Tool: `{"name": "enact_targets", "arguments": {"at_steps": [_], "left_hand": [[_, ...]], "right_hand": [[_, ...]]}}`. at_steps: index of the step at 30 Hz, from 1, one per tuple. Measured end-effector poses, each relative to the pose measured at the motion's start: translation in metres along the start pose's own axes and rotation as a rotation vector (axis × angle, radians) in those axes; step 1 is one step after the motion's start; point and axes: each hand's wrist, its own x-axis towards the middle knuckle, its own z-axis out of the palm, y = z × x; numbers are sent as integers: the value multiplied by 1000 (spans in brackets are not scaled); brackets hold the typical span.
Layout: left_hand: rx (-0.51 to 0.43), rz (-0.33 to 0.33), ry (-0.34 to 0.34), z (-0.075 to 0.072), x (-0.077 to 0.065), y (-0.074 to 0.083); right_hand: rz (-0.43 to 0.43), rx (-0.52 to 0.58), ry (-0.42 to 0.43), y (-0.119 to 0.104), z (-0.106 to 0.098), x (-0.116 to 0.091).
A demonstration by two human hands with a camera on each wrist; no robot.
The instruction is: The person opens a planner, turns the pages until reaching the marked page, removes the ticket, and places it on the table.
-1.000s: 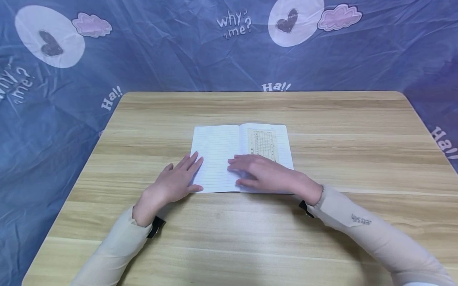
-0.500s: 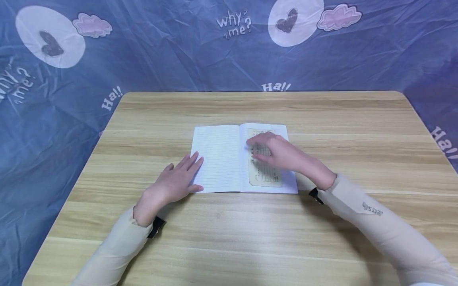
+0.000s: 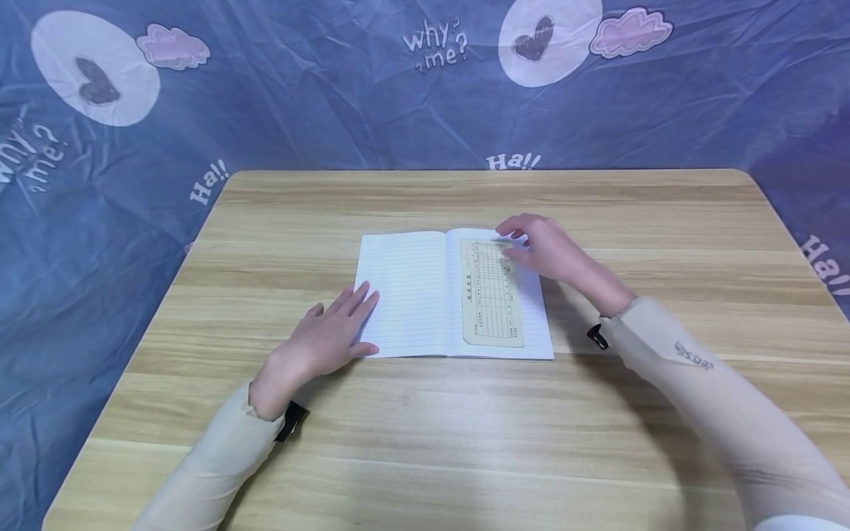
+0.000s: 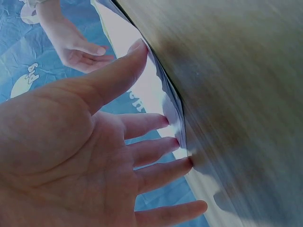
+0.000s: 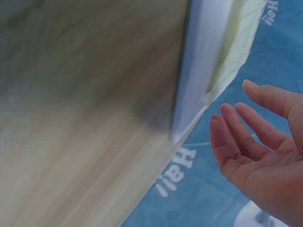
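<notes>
An open notebook with lined white pages lies on the wooden table. On its right-hand page rests a cream paper slip printed with a table grid. My left hand presses the lower left edge of the notebook with fingers spread; in the left wrist view its thumb and fingertips touch the pages. Over the top right corner of the notebook is my right hand, fingers slightly bent and holding nothing. The right wrist view has that right hand apart from the slip and the page.
The wooden table stretches around the notebook on every side. Behind it and at the sides hangs a blue printed cloth. A black clip-like piece sits at the left wrist, another at the right.
My right hand has lifted off the middle of the notebook and moved up and right to the top right corner, uncovering the slip. The left hand stays put.
</notes>
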Motion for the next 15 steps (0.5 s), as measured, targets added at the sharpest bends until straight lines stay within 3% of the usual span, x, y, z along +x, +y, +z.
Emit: {"name": "enact_targets", "arguments": {"at_steps": [7, 15], "left_hand": [[-6, 2, 5, 0, 0, 1], [4, 6, 7, -1, 0, 1]], "right_hand": [[49, 10, 3, 13, 4, 7], [32, -42, 8, 18, 10, 12]]}}
